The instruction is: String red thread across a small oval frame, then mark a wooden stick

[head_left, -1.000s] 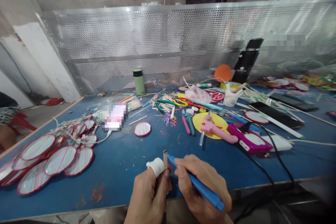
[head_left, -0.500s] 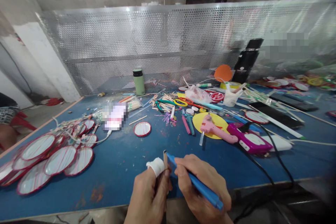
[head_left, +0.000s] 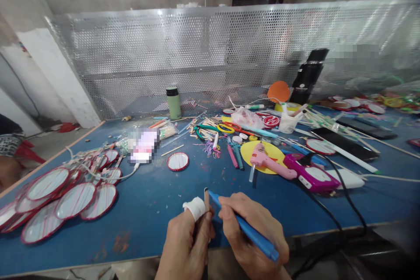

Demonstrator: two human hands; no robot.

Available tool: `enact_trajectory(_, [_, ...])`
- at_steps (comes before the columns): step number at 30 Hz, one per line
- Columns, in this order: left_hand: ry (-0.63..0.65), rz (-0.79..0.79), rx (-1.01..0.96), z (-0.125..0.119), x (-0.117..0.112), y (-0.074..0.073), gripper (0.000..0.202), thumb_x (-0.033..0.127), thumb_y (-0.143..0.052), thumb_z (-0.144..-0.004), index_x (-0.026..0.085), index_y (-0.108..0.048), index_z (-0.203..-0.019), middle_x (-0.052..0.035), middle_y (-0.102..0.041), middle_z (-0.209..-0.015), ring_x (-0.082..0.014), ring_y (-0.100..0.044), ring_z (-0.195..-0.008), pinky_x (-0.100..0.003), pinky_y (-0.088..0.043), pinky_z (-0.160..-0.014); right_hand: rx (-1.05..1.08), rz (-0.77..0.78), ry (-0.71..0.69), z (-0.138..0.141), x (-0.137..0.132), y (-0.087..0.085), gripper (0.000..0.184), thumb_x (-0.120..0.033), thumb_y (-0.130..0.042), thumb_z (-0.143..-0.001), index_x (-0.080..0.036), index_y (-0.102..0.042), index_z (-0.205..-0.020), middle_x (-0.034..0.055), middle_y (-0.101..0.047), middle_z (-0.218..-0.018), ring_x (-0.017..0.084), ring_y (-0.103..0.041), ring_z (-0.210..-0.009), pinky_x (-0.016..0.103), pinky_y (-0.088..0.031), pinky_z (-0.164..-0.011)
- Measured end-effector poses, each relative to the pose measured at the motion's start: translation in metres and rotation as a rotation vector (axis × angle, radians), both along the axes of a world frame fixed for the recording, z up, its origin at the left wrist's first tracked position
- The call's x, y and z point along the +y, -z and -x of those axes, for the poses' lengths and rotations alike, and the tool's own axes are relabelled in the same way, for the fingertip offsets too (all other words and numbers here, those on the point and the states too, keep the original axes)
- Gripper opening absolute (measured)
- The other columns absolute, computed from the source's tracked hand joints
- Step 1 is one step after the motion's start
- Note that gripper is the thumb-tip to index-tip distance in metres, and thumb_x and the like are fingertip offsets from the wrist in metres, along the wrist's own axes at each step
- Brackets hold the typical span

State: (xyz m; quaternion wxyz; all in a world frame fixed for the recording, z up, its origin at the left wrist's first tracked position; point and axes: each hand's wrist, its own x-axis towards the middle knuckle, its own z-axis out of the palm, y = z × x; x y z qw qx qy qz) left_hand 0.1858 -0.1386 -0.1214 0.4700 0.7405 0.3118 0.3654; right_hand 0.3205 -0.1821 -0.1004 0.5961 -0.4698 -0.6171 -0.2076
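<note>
Head cam here, watching from my end: the left hand (head_left: 185, 237) is pinching a flat wooden stick (head_left: 207, 201) upright near the front edge of the blue table (head_left: 147, 227), and the right hand (head_left: 259, 216) is grasping a blue pen (head_left: 257, 237) like you'd write with it, point right by the stick's dark-marked top. Can't tell if they're touching. Main worry for me: the stick's only held lower down, so pressing too hard up top could twist it or make the pen skid off. The white wrap (head_left: 196, 208) on a left-hand finger sits just beside the stick, so I reckon a slip could ink that, and its bulk might make the pinch clumsier. Also, black cables (head_left: 320, 208) run toward the front edge on the right; a snagged sleeve could drag the purple box (head_left: 311, 173) and maybe the pink glue gun (head_left: 271, 162) beside it. Counts, as best I can: one stick in hand, one blue pen in hand, one glue gun, one green flask (head_left: 173, 104), one tall black bottle (head_left: 308, 76), one red-rimmed disc (head_left: 178, 162) by itself mid-table. The left-side disc pile (head_left: 75, 201) has at least seven, but they overlap too much for an exact number.
</note>
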Motion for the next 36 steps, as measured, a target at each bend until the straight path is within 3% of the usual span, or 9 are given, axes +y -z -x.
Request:
enact_trajectory(13, [-0.069, 0.045, -0.043, -0.0033, -0.0034, -0.0008, 0.029, 0.033, -0.052, -0.098, 0.017, -0.058, -0.074, 0.0051, -0.048, -0.056, -0.0069, -0.045, -0.043, -0.015, -0.033, -0.044, 0.011, 0.0, 0.029, 0.0012, -0.0006, -0.0038, 0.012, -0.009, -0.058, -0.092, -0.018, -0.065, -0.092, -0.0024, -0.069, -0.068, 0.01, -0.068, -0.061, 0.02, -0.054, -0.062])
enact_trajectory(18, [-0.028, 0.043, -0.028, -0.0025, -0.0009, 0.0002, 0.03, 0.034, -0.051, -0.099, 0.018, -0.057, -0.075, 0.0051, -0.048, -0.056, -0.0073, -0.046, -0.042, -0.015, -0.034, -0.043, -0.007, 0.001, 0.0, 0.0001, 0.0001, -0.0017, 0.012, -0.009, -0.058, -0.092, -0.017, -0.065, -0.095, -0.002, -0.07, -0.07, 0.009, -0.067, -0.061, 0.019, -0.054, -0.063])
enact_trajectory(24, [0.023, 0.018, -0.004, 0.0011, 0.0024, 0.0039, 0.029, 0.033, -0.049, -0.1, 0.018, -0.057, -0.077, 0.0046, -0.05, -0.055, -0.0081, -0.047, -0.042, -0.016, -0.036, -0.044, 0.019, -0.018, 0.071, 0.0017, -0.0019, -0.0034, 0.01, -0.009, -0.06, -0.091, -0.017, -0.066, -0.091, -0.0024, -0.069, -0.067, 0.01, -0.069, -0.062, 0.02, -0.054, -0.065])
enact_trajectory(36, [-0.017, 0.084, -0.04, -0.0012, -0.0014, -0.001, 0.029, 0.037, -0.05, -0.099, 0.018, -0.057, -0.077, 0.0048, -0.049, -0.057, -0.0075, -0.045, -0.042, -0.015, -0.034, -0.043, 0.029, -0.048, 0.095, 0.003, -0.0007, -0.0059, 0.012, -0.008, -0.06, -0.089, -0.018, -0.067, -0.09, -0.0018, -0.069, -0.064, 0.013, -0.071, -0.061, 0.022, -0.055, -0.061])
